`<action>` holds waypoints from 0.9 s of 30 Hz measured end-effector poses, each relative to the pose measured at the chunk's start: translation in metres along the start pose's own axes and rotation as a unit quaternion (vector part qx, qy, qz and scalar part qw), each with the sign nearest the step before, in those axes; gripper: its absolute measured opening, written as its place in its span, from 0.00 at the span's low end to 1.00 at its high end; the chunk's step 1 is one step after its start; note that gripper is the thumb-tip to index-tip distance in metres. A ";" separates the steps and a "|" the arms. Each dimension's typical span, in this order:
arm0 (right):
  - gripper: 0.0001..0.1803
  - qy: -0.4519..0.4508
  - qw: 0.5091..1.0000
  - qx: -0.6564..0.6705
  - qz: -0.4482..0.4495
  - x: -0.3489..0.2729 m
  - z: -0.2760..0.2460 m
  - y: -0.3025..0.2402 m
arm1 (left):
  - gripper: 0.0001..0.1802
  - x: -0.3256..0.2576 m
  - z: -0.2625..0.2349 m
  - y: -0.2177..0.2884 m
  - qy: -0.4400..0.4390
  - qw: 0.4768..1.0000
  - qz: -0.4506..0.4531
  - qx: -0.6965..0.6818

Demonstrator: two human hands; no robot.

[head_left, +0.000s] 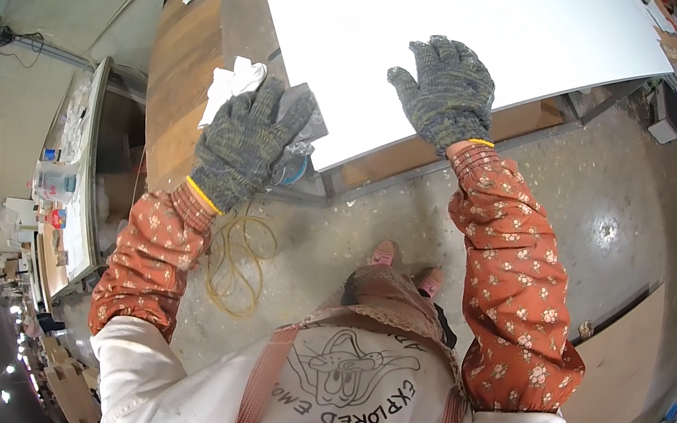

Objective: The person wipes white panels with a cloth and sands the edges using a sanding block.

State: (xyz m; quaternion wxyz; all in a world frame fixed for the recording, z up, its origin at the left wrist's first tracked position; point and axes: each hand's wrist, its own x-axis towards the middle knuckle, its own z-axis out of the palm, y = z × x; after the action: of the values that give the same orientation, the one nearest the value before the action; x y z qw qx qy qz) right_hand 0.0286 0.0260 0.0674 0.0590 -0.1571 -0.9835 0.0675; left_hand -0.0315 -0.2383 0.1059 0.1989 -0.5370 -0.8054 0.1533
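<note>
White, stiff and judged light but unwieldy, the panel [471,30] at upper centre is pressed by the flat, spread right hand [446,92] near its lower edge, while the left hand [248,141] grips its corner.

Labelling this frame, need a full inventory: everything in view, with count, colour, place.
white panel: 1, white, flat on the workbench, top centre
workbench: 1, brown wood top on a metal frame, under the panel
white rag: 1, white, crumpled on the bench beside the left hand
grey pad: 1, grey, at the panel's near corner, under the left hand's fingers
yellow cord: 1, yellow, looped on the floor below the bench
floor: 1, speckled grey, shiny
side table: 1, pale top, cluttered, far left
shoes: 2, pink, on the floor
left hand: 1, grey knit glove, on the grey pad
right hand: 1, grey knit glove, flat on the panel
</note>
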 end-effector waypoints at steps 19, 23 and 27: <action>0.34 0.024 1.000 -0.006 0.008 0.004 0.006 0.006 | 0.32 0.005 -0.002 0.008 -0.033 0.996 -0.010 0.079; 0.31 0.075 0.997 0.030 -0.004 0.008 0.010 0.006 | 0.32 -0.015 0.005 -0.012 -0.167 0.981 -0.060 0.072; 0.30 0.106 0.993 0.043 -0.013 0.007 0.012 0.000 | 0.33 -0.020 -0.002 -0.016 -0.133 0.971 -0.197 0.020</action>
State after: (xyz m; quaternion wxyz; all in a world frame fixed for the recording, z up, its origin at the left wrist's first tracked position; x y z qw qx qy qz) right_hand 0.0207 0.0270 0.0558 0.1708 -0.1482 -0.9697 0.0923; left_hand -0.0363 -0.2629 0.1117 0.1269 -0.3380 -0.9114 0.1972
